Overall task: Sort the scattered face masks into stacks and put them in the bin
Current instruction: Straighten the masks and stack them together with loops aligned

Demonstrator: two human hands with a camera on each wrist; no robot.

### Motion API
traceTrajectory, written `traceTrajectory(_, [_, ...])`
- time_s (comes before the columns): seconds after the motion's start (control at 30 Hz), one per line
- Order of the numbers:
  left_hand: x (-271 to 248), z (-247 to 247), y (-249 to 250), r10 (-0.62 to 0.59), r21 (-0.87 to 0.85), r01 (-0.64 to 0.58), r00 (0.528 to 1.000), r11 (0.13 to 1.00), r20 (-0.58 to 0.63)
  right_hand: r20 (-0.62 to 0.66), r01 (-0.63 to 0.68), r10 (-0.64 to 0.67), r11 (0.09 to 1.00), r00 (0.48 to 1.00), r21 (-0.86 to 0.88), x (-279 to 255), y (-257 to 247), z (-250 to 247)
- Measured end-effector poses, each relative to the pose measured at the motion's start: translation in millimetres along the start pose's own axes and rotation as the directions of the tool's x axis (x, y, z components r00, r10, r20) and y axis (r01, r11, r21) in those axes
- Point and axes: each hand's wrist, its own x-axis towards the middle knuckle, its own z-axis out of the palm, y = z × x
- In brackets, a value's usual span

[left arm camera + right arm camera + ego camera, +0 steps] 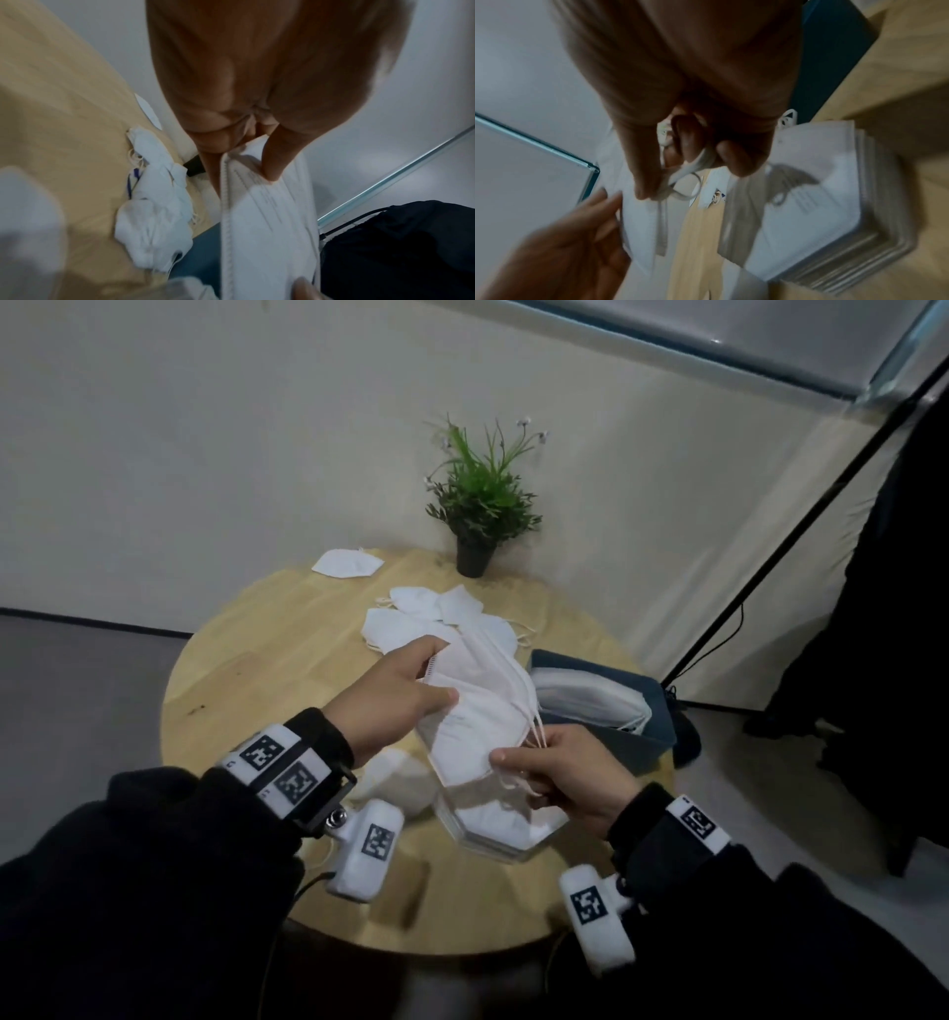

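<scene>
Both hands hold one white folded face mask (475, 706) above the round wooden table (257, 670). My left hand (405, 690) pinches its upper left edge between thumb and fingers; the left wrist view shows the mask (267, 223) pinched at its seam. My right hand (554, 773) pinches the mask's lower corner and its ear loops (690, 168). Under the hands lies a neat stack of masks (503, 824), also in the right wrist view as the stack (834, 203). A loose heap of masks (411, 624) lies farther back. The dark blue bin (637, 711) holds masks at the right.
A potted plant (480, 505) stands at the table's back edge. A single mask (346, 563) lies at the far left rim. More masks (405, 783) lie under my left wrist. A black pole (801, 521) slants at the right, beside dark cloth.
</scene>
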Motion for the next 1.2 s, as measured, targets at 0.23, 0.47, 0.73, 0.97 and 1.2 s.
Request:
traceTrajectory(0.23, [-9,21,-2,-0.015,0.02,0.016,0.998,1.0,-0.056,0.038,-0.139,0.138,0.99,0.99,0.031,-7,1,-27])
traceTrajectory(0.47, [5,18,2,-0.021,0.05,0.021,1.0,0.999,0.001,0.064,-0.053,0.049,0.997,0.997,0.057,-11,-2,-42])
traceTrajectory(0.73, [17,6,-1,0.015,0.115,-0.01,0.999,0.993,-0.045,-0.346,0.11,-0.023,0.966,0.938,0.235,2,-9,-30])
traceTrajectory(0.97, [14,8,-9,-0.038,0.03,0.041,0.995,0.999,-0.087,-0.156,0.102,-0.022,0.846,0.988,0.524,13,-12,-30])
traceTrajectory(1.2, [3,10,-8,0.016,0.265,-0.034,0.997,0.964,0.07,-0.214,0.205,-0.213,0.977,0.953,-0.058,8,0,-30])
